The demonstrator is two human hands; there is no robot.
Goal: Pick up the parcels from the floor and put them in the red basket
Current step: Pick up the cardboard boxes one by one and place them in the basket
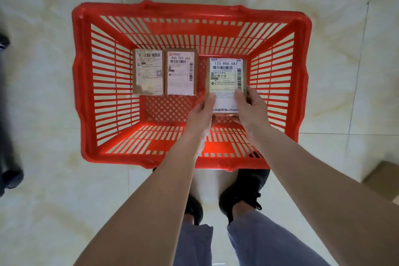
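A red slatted basket [86,84] stands on the pale tiled floor in front of my feet. Two brown parcels with white labels lie side by side on its bottom at the far left: one with a torn label [148,71], one marked 866 303 666 [181,72]. Both my hands reach inside the basket and hold a third parcel [226,77], labelled 133 R06 0A7, at the right. My left hand [201,112] grips its near left edge, and my right hand [248,103] grips its near right edge. Whether it rests on the bottom I cannot tell.
A brown cardboard box [386,179] lies on the floor at the right edge. A dark object [8,170] stands at the far left. My black shoes [244,192] are just behind the basket's near rim.
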